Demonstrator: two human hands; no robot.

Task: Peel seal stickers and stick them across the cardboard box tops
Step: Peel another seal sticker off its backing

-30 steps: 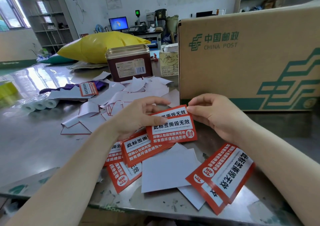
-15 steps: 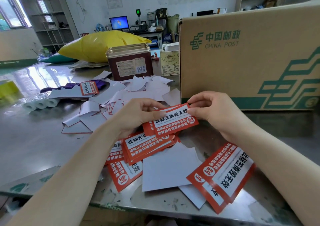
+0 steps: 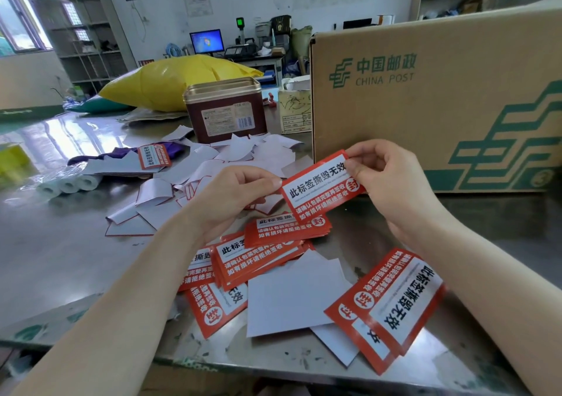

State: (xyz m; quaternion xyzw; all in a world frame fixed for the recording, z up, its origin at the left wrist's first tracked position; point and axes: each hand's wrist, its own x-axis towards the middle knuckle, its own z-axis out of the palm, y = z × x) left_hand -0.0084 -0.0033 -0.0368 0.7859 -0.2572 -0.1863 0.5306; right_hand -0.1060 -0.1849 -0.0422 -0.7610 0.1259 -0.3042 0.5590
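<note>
Peel step: left hand (image 3: 234, 195) and right hand (image 3: 392, 183) pinch one sticker (image 3: 319, 190) by its ends; next, split a corner from its backing.

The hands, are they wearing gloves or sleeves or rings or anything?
No. The left hand and right hand are bare, with no gloves, rings or watch showing. Both forearms are uncovered too, with no sleeve in view. The fingernails look short and unpainted.

brown tin (image 3: 225, 110) upright on tabletop (image 3: 60, 243) | yellow bag (image 3: 170, 81) behind it | plastic-wrapped white rolls (image 3: 68, 184) at left | purple cloth (image 3: 121, 154) near | monitor (image 3: 206, 41) lit at back
</note>
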